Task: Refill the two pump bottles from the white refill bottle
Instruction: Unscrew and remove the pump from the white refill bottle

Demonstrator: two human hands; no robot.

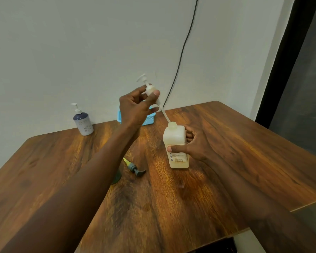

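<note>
White refill bottle (pixel 177 143) stands on the bench (pixel 244 143), right hand (pixel 199 145) fingers wrapped round it; left hand (pixel 135 105) fingers pinch a white pump head (pixel 150 88), tube tip at the neck. Grey pump head (pixel 135 168) lies loose; blue pump bottle (pixel 83 123) capped. Pouring probably unstarted.

left hand (pixel 135 105) lifting pump (pixel 150 88), right hand (pixel 195 145) gripping bottle (pixel 177 143)

A wooden table (pixel 244 152) bears refill bottle (pixel 174 136), blue pump bottle (pixel 83 123), grey pump head (pixel 136 169), basket (pixel 150 119).
</note>
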